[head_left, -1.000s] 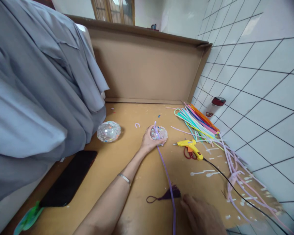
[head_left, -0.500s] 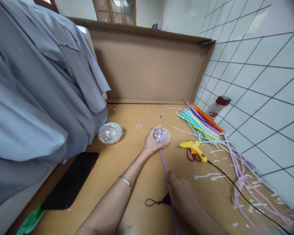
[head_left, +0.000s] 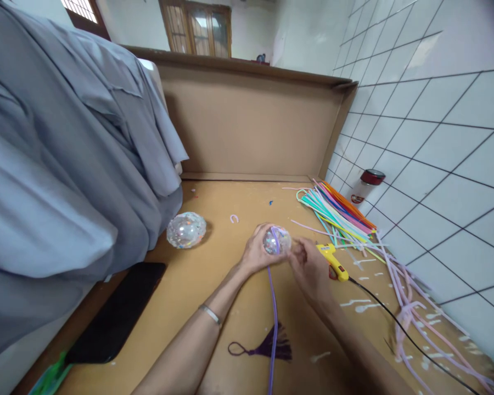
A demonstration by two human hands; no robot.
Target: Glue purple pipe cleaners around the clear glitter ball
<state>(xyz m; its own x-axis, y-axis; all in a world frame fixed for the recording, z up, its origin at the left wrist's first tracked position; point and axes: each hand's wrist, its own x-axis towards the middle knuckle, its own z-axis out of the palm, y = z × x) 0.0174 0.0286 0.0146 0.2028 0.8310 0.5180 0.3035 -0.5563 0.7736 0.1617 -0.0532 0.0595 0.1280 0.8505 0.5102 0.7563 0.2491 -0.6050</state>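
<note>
A clear faceted ball (head_left: 280,241) with colored specks is in my left hand (head_left: 256,251), whose fingers curve round its left side. Over its front runs a purple pipe cleaner (head_left: 274,312), its long tail trailing down the table toward me. At the ball's right edge is my right hand (head_left: 310,269), fingers bent, thumb and fingertips against it; some of the fingers are blurred. Beneath the tail lies a dark purple tassel (head_left: 265,346) with a loop. The yellow glue gun (head_left: 333,262) rests just beyond my right hand, its nozzle hidden.
A second clear ball (head_left: 186,230) sits at left, above a black phone-like slab (head_left: 117,312). Colored pipe cleaners (head_left: 333,211) lie at the back right, near a red-lidded jar (head_left: 368,184). A cord (head_left: 411,332) runs right, past tangled lilac strips (head_left: 405,315). Grey cloth (head_left: 86,137) hangs at left.
My right hand has let go of the purple pipe cleaner's tail and moved up to the ball's right side. The tassel now shows more fully, and the glue gun's nozzle is covered.
</note>
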